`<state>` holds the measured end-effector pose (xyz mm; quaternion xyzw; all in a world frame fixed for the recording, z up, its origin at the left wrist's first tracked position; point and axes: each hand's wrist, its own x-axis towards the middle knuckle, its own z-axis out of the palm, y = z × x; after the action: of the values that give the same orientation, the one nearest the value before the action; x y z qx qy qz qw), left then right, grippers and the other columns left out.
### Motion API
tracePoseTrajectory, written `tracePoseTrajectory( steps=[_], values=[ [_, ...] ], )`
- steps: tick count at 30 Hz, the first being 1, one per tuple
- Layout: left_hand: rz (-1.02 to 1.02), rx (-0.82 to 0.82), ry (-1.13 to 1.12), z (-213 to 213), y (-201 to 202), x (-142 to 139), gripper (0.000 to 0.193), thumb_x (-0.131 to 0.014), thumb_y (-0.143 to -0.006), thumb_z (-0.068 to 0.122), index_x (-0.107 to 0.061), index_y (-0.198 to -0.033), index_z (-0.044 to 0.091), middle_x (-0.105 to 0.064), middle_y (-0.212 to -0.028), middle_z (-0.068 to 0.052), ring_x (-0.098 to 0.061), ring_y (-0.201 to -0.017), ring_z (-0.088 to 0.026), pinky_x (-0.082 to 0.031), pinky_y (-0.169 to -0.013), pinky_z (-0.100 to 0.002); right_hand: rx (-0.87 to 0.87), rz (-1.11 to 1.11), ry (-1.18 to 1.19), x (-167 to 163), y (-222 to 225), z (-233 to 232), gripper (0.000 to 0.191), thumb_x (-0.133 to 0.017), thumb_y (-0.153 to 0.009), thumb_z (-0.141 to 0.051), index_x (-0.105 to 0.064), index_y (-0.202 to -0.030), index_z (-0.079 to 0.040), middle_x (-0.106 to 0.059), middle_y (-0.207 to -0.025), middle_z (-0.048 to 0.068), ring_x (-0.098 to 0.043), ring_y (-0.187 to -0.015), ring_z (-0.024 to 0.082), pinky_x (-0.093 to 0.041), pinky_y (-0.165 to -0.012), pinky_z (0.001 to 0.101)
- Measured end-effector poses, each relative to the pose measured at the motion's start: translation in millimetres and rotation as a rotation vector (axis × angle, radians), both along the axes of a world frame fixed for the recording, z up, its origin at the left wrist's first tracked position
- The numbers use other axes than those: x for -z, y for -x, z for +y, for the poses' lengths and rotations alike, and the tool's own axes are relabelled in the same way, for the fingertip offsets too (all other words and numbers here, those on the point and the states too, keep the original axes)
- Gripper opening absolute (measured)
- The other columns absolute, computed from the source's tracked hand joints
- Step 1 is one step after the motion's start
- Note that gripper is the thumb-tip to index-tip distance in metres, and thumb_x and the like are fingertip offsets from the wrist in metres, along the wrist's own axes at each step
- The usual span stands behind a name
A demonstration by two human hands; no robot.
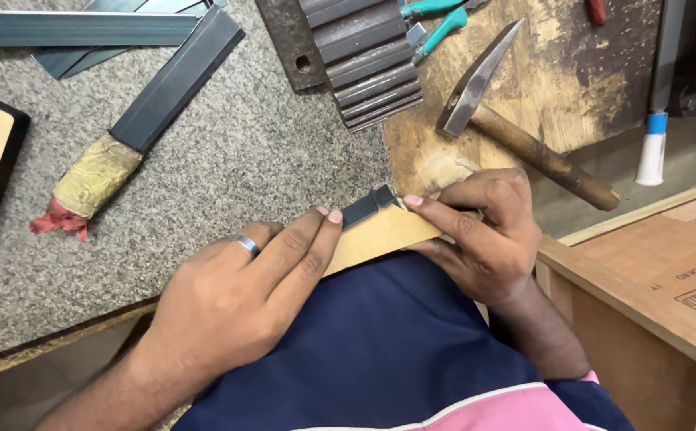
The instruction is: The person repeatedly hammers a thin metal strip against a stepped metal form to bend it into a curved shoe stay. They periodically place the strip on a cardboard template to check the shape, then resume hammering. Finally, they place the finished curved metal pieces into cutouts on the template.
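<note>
Hands pinch one small dark metal strip [368,206] from both ends: left hand [240,291] fingertips on near end, right hand [484,231] thumb and forefinger closed on far tip. Strip lies along edge of pale wood piece [380,238] resting over lap. My take: keep pressure even, strip flush to edge, no twisting. Hammer [516,128] just beyond strip; wrapped dark metal bar [136,120] well left of strip on bench [228,160].

Speckled granite floor [228,160], wooden crate [643,279]

Hammer [516,128] on worn wooden board [579,72]; teal-handled pliers [436,24] above; tape-wrapped metal bar [136,120] on granite floor [228,168].
</note>
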<state>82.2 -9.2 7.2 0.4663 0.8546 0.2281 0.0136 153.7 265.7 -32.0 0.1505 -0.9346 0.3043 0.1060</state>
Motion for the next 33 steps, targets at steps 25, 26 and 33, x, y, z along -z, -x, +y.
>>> tracePoseTrajectory(
  steps=[25, 26, 33],
  values=[
    [-0.017, -0.179, 0.000, 1, 7, 65, 0.037, -0.066, -0.088, 0.009, -0.071, -0.125, 0.008, -0.072, -0.118, -0.005, -0.070, -0.081, -0.018, -0.058, -0.066, -0.031, 0.020, -0.121, 0.032, 58, 28, -12, 0.042, -0.091, -0.078, -0.023, -0.075, -0.114, -0.007, -0.066, -0.108, 0.009, -0.060, -0.102, 0.030, -0.046, -0.088, 0.0421],
    [-0.002, -0.184, 0.017, -2, 9, 68, 0.038, -0.066, -0.087, 0.010, -0.071, -0.124, 0.007, -0.073, -0.118, -0.005, -0.069, -0.079, -0.019, -0.058, -0.064, -0.032, 0.023, -0.152, 0.038, 59, 32, -13, 0.042, -0.090, -0.078, -0.021, -0.074, -0.113, -0.006, -0.066, -0.110, 0.010, -0.060, -0.103, 0.032, -0.047, -0.089, 0.0431],
    [0.027, 0.010, -0.011, -9, 10, 50, 0.029, -0.068, -0.088, 0.014, -0.072, -0.117, 0.006, -0.073, -0.106, -0.004, -0.069, -0.075, -0.019, -0.057, -0.057, -0.034, -0.071, -0.114, 0.049, 39, 25, -8, 0.038, -0.087, -0.078, -0.011, -0.071, -0.110, -0.001, -0.070, -0.113, 0.014, -0.069, -0.101, 0.034, -0.054, -0.087, 0.0414]
  ],
)
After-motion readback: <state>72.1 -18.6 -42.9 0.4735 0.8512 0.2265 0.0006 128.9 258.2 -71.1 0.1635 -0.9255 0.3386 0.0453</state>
